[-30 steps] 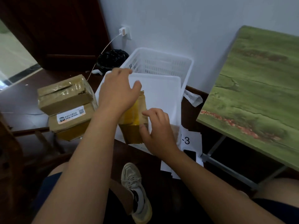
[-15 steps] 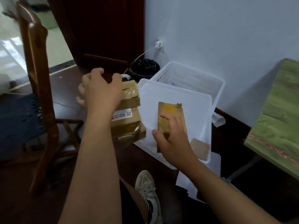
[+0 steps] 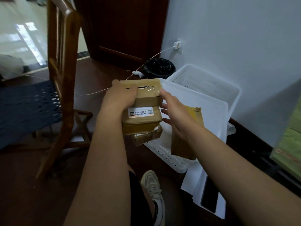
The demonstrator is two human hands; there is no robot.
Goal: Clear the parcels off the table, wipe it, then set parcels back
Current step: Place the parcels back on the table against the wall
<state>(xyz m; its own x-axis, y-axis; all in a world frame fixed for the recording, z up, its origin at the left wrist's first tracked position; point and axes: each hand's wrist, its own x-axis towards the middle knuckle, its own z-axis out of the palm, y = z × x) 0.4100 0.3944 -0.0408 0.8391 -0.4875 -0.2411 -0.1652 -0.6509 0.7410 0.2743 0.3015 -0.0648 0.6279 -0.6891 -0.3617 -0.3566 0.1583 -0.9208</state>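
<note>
Left hand (image 3: 121, 97) grips box stack (image 3: 142, 111); right hand (image 3: 175, 111) open, touching its right side (stack upright, between both).

A stack of brown cardboard parcels (image 3: 143, 111) stood beside the near-left corner of a white plastic tray. The top parcel (image 3: 143, 88) was sealed with glossy clear tape. The one under it (image 3: 143, 115) bore a white label with a printed code on its near face. Beneath these sat a lower parcel (image 3: 147, 136), its corner crumpled and torn. A flat parcel wrapped in yellow-brown tape (image 3: 192, 121) lay tilted in the tray, its near end over the tray's rim. The green counter (image 3: 291, 144) showed only at the right edge, blurred.
</note>
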